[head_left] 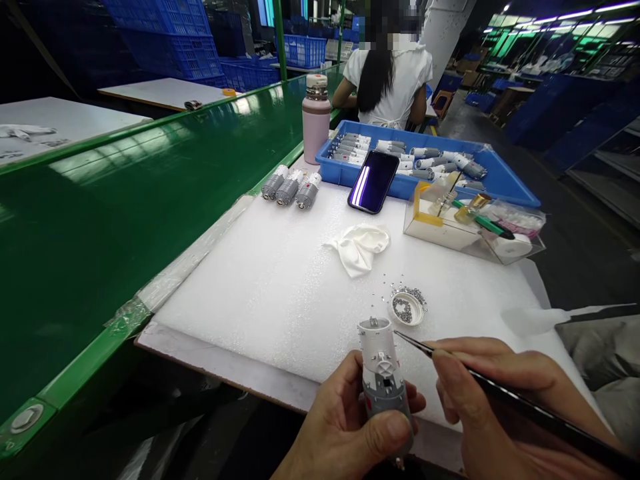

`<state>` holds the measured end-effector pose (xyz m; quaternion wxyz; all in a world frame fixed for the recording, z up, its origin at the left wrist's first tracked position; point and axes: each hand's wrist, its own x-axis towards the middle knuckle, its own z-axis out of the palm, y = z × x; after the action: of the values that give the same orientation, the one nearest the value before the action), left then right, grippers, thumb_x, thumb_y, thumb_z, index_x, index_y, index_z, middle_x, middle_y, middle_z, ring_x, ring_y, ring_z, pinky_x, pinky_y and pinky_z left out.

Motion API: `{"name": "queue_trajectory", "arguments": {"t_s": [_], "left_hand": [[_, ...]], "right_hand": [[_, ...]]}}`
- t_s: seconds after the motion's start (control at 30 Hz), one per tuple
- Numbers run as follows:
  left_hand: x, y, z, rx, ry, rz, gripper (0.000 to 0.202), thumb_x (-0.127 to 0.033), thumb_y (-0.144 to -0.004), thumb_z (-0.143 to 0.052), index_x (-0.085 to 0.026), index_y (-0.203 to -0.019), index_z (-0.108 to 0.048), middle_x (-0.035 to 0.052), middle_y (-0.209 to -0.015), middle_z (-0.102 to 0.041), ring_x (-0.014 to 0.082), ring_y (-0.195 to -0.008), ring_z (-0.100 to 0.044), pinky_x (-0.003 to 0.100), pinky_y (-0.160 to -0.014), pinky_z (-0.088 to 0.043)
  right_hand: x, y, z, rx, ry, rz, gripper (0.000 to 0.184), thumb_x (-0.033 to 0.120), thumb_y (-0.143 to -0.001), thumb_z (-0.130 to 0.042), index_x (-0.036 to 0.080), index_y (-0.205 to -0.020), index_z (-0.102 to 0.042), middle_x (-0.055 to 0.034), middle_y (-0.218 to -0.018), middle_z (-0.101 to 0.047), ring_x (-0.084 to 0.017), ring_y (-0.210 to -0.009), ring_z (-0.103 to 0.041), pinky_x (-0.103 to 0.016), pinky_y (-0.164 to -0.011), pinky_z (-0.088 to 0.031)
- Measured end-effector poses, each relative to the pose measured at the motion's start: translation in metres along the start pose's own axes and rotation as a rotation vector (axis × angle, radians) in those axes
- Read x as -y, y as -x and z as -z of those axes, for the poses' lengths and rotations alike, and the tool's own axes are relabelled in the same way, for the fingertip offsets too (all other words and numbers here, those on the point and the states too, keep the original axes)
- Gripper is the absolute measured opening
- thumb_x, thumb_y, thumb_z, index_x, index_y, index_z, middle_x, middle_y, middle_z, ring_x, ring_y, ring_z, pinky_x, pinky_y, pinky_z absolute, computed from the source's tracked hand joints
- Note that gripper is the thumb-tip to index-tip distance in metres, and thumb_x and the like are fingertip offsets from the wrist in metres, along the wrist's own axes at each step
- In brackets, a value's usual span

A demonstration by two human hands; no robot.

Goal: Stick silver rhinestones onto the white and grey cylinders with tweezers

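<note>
My left hand (pixel 350 420) is wrapped round a white and grey cylindrical model part (pixel 383 367), held upright near the table's front edge. Small silvery bits stud its sides. Between thumb and fingers of my right hand (pixel 500 393) is a pair of dark tweezers (pixel 480 377). Their tips point left, at the upper rim of the cylinder; whether they touch it or grip a tiny piece I cannot tell. Just beyond lies a small white round lid (pixel 407 313) with tiny silvery pieces in it, and more of them scattered around it.
A crumpled white cloth (pixel 361 248) and a phone (pixel 374 181) lie ahead. Three similar cylinders (pixel 287 189) stand left, by a pink bottle (pixel 316 123). A blue tray (pixel 515 195) holds several more. A clear box (pixel 440 233) of supplies sits right. A green conveyor (pixel 200 167) runs alongside. A person (pixel 393 80) sits beyond.
</note>
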<state>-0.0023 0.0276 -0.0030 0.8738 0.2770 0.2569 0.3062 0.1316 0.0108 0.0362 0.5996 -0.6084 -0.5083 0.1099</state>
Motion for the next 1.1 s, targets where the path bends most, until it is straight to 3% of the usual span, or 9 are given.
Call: {"name": "queue_trajectory", "arguments": {"t_s": [0.2, 0.43, 0.7, 1.1], "left_hand": [[0.002, -0.001, 0.004, 0.019, -0.015, 0.000, 0.050, -0.040, -0.079, -0.076, -0.019, -0.118, -0.054, 0.0122, -0.110, -0.060, 0.0304, -0.114, -0.057, 0.041, -0.091, -0.043], [0.000, 0.000, 0.003, 0.017, -0.007, -0.015, 0.046, -0.038, -0.080, -0.076, -0.020, -0.118, -0.057, 0.0090, -0.107, -0.061, 0.0193, -0.091, -0.059, 0.037, -0.084, -0.042], [0.006, -0.004, 0.005, -0.020, -0.052, -0.092, 0.050, -0.039, -0.078, -0.078, -0.021, -0.118, -0.056, 0.0089, -0.106, -0.062, 0.0195, -0.092, -0.058, 0.033, -0.078, -0.043], [0.006, -0.002, 0.002, -0.096, -0.099, -0.123, 0.043, -0.037, -0.077, -0.079, -0.021, -0.111, -0.058, 0.0054, -0.100, -0.063, 0.0191, -0.095, -0.058, 0.034, -0.085, -0.044]], "right_hand": [[0.001, 0.000, 0.000, -0.019, 0.017, 0.004, 0.011, 0.019, -0.084, -0.071, 0.022, -0.079, -0.062, -0.0028, -0.080, -0.071, -0.014, -0.068, -0.070, -0.018, -0.053, -0.056], [-0.002, 0.001, -0.001, -0.020, 0.017, 0.025, 0.013, 0.016, -0.081, -0.075, 0.020, -0.079, -0.063, -0.0025, -0.082, -0.071, -0.014, -0.070, -0.071, -0.018, -0.059, -0.059], [0.000, 0.002, -0.004, -0.066, 0.049, 0.069, 0.014, 0.015, -0.081, -0.075, 0.019, -0.076, -0.062, 0.0007, -0.077, -0.070, -0.012, -0.069, -0.071, -0.016, -0.067, -0.057], [0.004, 0.004, -0.008, -0.074, 0.074, 0.088, 0.014, 0.012, -0.080, -0.074, 0.019, -0.075, -0.063, 0.0027, -0.072, -0.068, -0.010, -0.066, -0.071, -0.014, -0.064, -0.056]]}}
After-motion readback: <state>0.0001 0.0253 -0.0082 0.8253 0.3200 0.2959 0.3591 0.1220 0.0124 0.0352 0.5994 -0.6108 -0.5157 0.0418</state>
